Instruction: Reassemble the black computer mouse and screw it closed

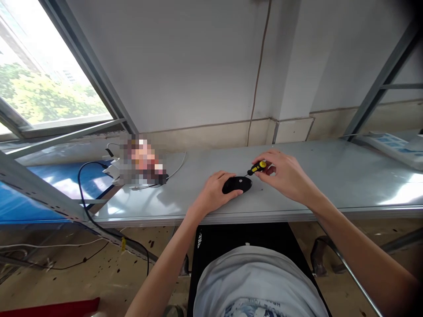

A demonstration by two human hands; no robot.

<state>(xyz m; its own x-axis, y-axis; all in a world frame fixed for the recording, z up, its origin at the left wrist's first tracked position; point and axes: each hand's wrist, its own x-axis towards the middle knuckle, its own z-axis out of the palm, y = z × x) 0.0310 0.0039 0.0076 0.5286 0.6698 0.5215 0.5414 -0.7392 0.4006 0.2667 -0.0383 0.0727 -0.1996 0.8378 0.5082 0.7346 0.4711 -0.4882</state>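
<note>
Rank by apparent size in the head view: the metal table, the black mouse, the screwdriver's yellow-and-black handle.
1. Metal table: by far the largest, spanning most of the view.
2. Black mouse: partly covered by the left hand.
3. Screwdriver handle: smallest, pinched in the right hand, which hides part of it.

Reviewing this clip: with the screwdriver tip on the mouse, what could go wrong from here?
1. The left hand grips only the near end of the mouse, so it may twist or slide on the smooth metal table under pressure.
2. The right hand holds the screwdriver tilted by fingertips; the tip could slip off and scratch the shell or jab the left fingers close by.
</note>
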